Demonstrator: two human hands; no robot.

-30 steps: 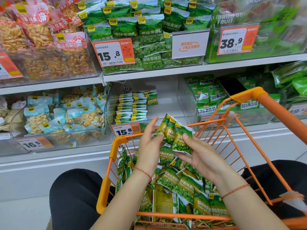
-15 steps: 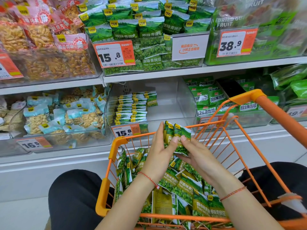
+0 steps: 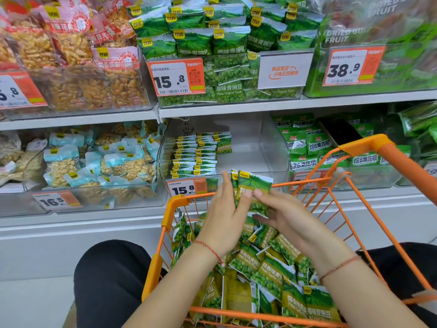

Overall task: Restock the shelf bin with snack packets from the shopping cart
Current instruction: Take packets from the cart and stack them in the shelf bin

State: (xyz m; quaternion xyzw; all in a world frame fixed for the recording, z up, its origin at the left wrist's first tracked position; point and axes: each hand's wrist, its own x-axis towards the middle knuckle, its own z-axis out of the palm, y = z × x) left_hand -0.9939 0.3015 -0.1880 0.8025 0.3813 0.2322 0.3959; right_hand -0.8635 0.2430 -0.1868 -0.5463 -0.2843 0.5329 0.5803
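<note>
Store aisle, two white shelf tiers (image 3: 236,110) packed with clear bins. Upper tier: peanut bags at left, green pea packs with a 15.8 price tag (image 3: 176,76), dried fruit bags at right tagged 38.9. Lower tier: pale blue nut packs at left, green veggie-crisp packs at right. Between them sits the clear shelf bin (image 3: 272,147), with one neat row of green packets (image 3: 196,152) standing along its left side and the rest of its floor bare.

Orange wire shopping cart (image 3: 364,147) sits between my knees, its bottom covered with a loose pile of snack packets (image 3: 267,268).

My left hand (image 3: 224,218) and right hand (image 3: 290,216) both hold a small stack of green packets (image 3: 254,188) above the cart's front rim, just below the bin. Left fingers lie nearly straight along the stack's left edge, thumb on its face; right thumb pinches the front, fingers behind.

Versus a second ago: the packets were fanned apart, now squared into one stack, and my hands have closed together. Cart and bin unchanged.
</note>
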